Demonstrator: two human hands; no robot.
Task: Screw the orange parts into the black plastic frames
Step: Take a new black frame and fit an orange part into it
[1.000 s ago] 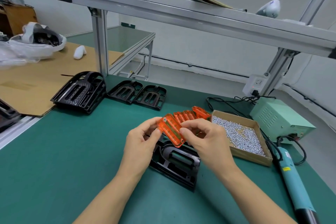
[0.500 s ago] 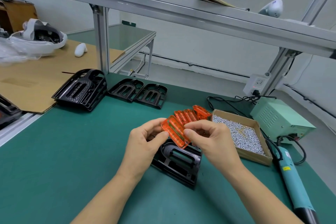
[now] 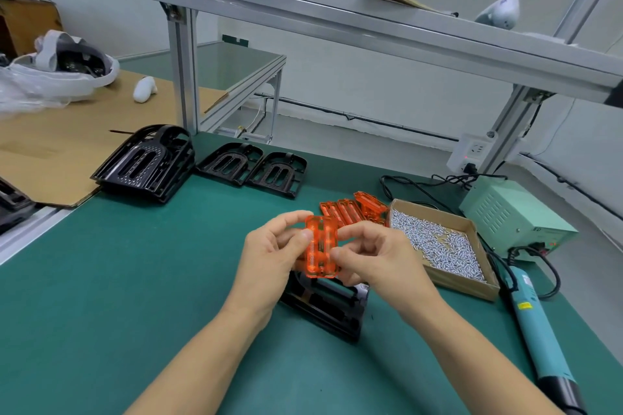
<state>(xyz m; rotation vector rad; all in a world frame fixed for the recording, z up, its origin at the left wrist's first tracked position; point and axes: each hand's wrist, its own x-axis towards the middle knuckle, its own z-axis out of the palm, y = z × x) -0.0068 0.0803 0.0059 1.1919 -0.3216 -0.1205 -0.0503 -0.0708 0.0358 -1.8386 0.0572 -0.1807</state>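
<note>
Over the green mat (image 3: 101, 296), mid-bench, both hands hold one orange part (image 3: 321, 248) upright, above a black frame (image 3: 325, 308) lying flat on the mat. Left hand (image 3: 269, 266): fingers curled, thumb and fingertips pinching the part's left edge. Right hand (image 3: 377, 263): fingers curled, pinching the right edge near the lower half. The part is clear orange plastic, ribbed, long side vertical, off the frame, not seated in it. Frame partly hidden under the hands and wrists; only its near and right edges show. Just behind the hands, a small pile of more orange parts (image 3: 354, 210) lies on the mat, touching or nearly touching a cardboard box of screws (image 3: 438, 242) to its right. Right of the box, a teal electric screwdriver (image 3: 536, 323) lies on the mat, cable running to a pale green power unit (image 3: 512, 216) at the back right. Far left of the mat, a stack of black frames (image 3: 145, 162); beside it two single frames (image 3: 253, 167) lying flat side by side. Aluminium rail (image 3: 337, 20) crosses overhead.
</note>
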